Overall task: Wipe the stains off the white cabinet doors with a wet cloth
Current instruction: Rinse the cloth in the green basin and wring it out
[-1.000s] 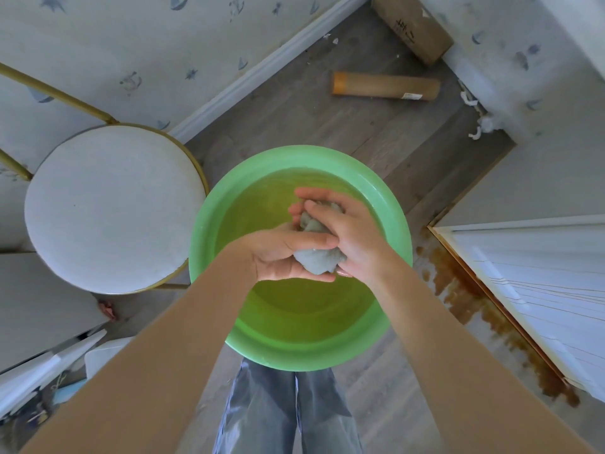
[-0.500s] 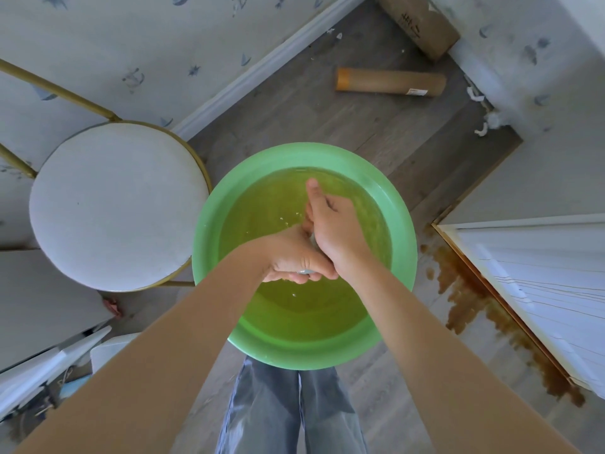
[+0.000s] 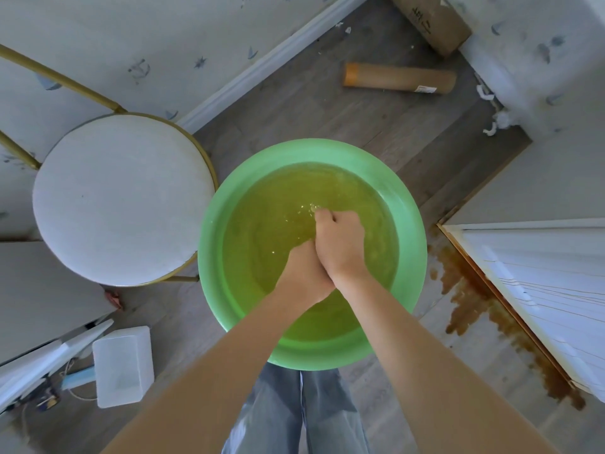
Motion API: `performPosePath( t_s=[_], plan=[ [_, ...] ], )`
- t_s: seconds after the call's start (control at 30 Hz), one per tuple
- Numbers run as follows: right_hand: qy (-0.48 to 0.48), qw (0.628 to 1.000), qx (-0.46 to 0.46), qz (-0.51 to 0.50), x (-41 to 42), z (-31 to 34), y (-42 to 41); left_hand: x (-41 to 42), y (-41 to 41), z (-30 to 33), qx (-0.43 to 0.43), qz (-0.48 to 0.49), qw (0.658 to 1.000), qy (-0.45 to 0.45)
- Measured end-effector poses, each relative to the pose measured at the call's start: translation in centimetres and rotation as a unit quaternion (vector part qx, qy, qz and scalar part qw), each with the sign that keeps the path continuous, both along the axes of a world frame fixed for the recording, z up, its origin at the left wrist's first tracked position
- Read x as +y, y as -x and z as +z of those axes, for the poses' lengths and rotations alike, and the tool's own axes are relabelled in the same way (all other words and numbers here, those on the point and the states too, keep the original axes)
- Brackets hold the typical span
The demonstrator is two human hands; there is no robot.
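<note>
1. Cloth: none of it shows now, where a second ago a grey wad of it sat between the hands; by my reading it is squeezed tight inside the fists over the basin.
2. At far left a round white stool (image 3: 122, 199) stands on the floor, with a white plastic box (image 3: 122, 365) near it, both well apart from the work.
3. The green basin (image 3: 209, 257) sits on the floor ahead of the person's legs, holding yellowish water.
4. The left hand (image 3: 302, 273) is curled into a fist, pressed against the right; the cloth it most likely grips is hidden.
5. The right hand (image 3: 340, 244) is also clenched, rolled over the left, with small splashes on the water just beyond its knuckles. The wad has shrunk out of sight since a second ago, so wringing looks well under way.
6. At right a brown stain (image 3: 474, 306) spreads over the floor along the base of the white cabinet door (image 3: 540, 290).
7. My guess: the cloth is nearly ready, and the wiping itself has not begun.
</note>
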State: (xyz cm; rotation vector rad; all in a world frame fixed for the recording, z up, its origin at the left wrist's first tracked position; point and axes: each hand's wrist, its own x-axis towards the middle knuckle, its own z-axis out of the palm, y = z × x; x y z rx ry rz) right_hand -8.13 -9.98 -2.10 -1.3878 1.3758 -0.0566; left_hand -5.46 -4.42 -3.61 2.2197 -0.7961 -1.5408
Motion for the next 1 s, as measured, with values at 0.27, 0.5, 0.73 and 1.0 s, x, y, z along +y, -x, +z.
performPosePath(
  t_s=[0.27,0.5,0.73,1.0],
  plan=[
    [-0.037,0.995,0.085,-0.039,1.5,-1.5,0.7,1.9,1.8,-1.5,-0.017,0.028,0.997,-0.077],
    [-0.067,0.986,0.128,-0.083,2.1,-2.1,1.2,2.2,2.2,-1.5,-0.041,-0.005,0.993,-0.114],
    [-0.096,0.980,0.133,-0.110,2.1,-2.7,1.8,2.3,2.7,-1.3,-0.051,-0.016,0.992,-0.116],
    [-0.218,0.975,-0.030,-0.034,-2.5,1.2,2.4,0.5,-1.7,1.8,0.278,0.153,0.947,-0.042]
  ],
)
